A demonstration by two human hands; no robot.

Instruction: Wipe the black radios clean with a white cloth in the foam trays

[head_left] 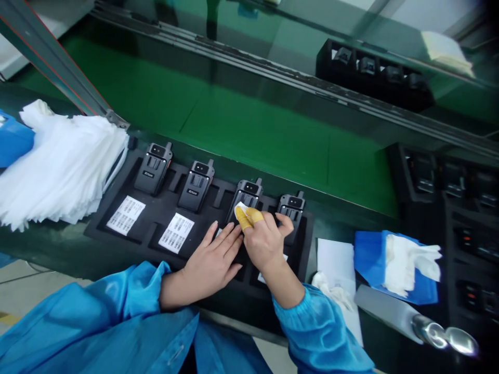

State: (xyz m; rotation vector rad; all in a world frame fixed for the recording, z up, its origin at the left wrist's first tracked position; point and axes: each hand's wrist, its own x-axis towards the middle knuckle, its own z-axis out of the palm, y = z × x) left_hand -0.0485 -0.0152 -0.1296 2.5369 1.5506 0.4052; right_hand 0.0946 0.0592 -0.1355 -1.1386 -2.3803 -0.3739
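Note:
Several black two-way radios lie in a black foam tray (206, 254), back sides up, with white barcode labels (176, 232) below them. My right hand (264, 236), with yellow finger covers on two fingers, pinches a small white wiping cloth (240, 208) against the third radio from the left (248, 191). Fingers stretched out, my left hand (212, 259) lies flat at that radio's lower end and holds nothing. The rightmost radio (291, 203) is partly behind my right hand. Two more radios, one at the far left (150, 167) and one beside it (195, 186), show "Riton" badges.
A thick pile of white cloths (62, 161) sits to the left. On the right are a blue box (364, 265) with white cloths, a white sheet (335, 254) and a bottle with a shiny metal top (390, 311). Black trays (397, 161) stand farther right, beside the green belt (265, 135).

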